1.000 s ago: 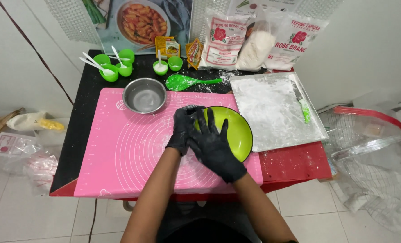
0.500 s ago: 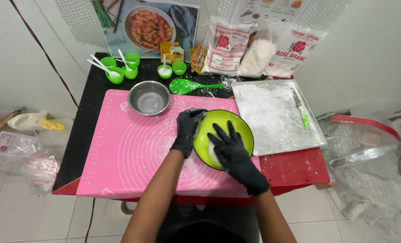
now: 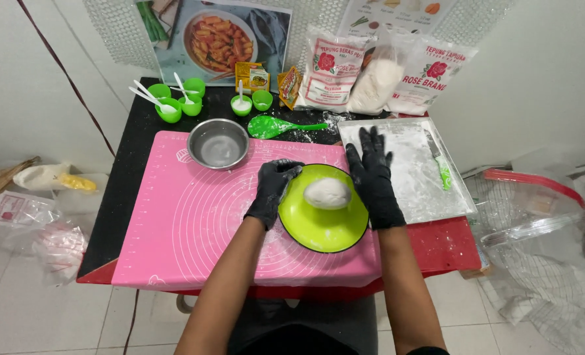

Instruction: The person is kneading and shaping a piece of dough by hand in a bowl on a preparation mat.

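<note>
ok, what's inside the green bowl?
One white dough ball sits in the green bowl, toward its far side. The left hand grips the rim, hiding that edge; the right hand stands open beside it. Under the dough can't be seen.

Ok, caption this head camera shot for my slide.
Gloved left hand steadies a green bowl holding white dough; right hand lifted open.
</note>
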